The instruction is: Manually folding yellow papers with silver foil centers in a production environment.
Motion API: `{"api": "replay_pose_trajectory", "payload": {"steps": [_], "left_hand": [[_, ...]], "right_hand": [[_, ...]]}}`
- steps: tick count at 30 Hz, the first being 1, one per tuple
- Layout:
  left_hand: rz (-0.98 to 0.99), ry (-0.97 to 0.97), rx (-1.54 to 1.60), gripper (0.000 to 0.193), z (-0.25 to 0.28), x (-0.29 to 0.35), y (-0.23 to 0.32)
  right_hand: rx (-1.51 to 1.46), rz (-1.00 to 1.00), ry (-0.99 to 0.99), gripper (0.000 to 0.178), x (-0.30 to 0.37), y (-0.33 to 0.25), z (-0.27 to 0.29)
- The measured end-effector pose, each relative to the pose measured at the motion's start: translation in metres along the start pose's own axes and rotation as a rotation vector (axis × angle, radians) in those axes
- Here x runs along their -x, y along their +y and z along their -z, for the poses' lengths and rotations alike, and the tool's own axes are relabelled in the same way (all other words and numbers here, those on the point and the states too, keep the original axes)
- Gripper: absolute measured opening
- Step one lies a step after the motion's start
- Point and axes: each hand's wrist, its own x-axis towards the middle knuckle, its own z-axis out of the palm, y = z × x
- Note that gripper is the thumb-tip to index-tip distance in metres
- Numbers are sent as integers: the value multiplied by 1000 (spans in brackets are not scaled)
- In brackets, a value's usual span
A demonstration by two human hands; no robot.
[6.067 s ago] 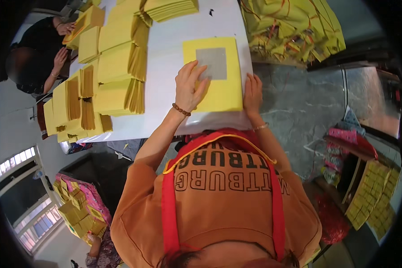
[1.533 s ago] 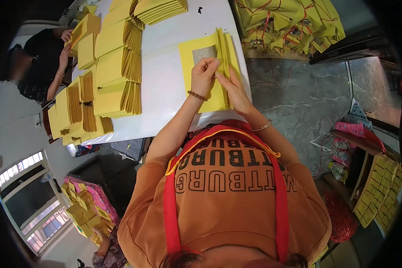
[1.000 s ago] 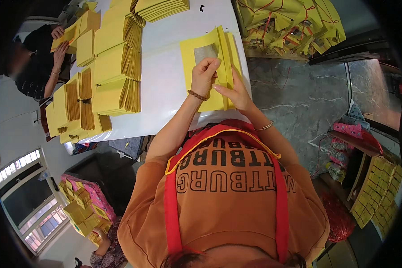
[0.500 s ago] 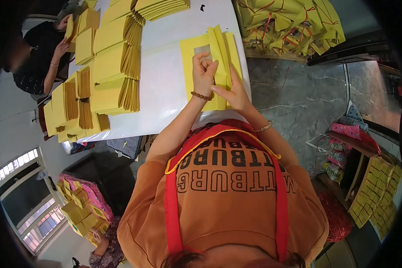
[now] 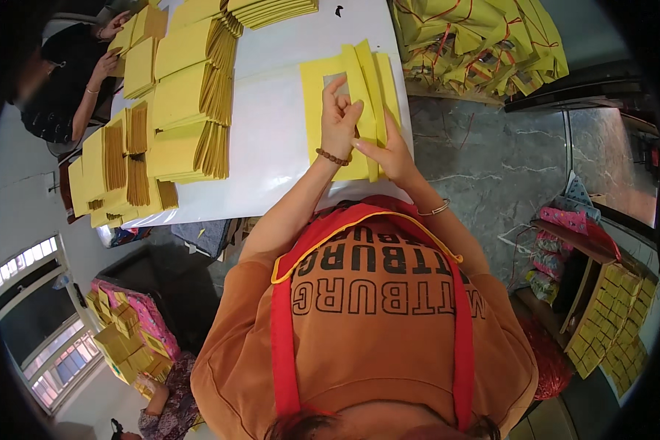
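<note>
Newly raised flap [image 5: 372, 95] near table edge [image 5: 390, 29]

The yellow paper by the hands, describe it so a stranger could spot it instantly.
Find the table, then its near right corner. There, the left hand and right hand handle the paper. Unlike the stacks, it lies apart, with a grey patch beside a raised fold.

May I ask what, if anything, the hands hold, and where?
Right hand: yellow sheets, by the raised part's near half; whether the left hand grips is unclear.

orange-brown lettered sweatshirt [image 5: 374, 352], red yellow-edged apron [image 5: 282, 341], brown bead bracelet [image 5: 332, 157], pale bangle [image 5: 437, 208]
</note>
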Motion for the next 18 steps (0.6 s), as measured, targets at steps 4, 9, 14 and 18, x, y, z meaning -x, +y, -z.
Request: {"api": "replay_pose_trajectory", "payload": {"steps": [4,9,14,18], "left_hand": [[-59,-24,-118,42,4,0,1],[-4,-34,-144,48,1,-5,-6],[-213,-1,-303,55,1,-5,-10],[14,-41,-215,51,3,0,-1]], "right_hand": [[311,108,21,85,-2,9,2],[501,168,22,85,1,5,-1],[454,174,-25,82,1,5,1],[367,122,8,78,0,14,4]]}}
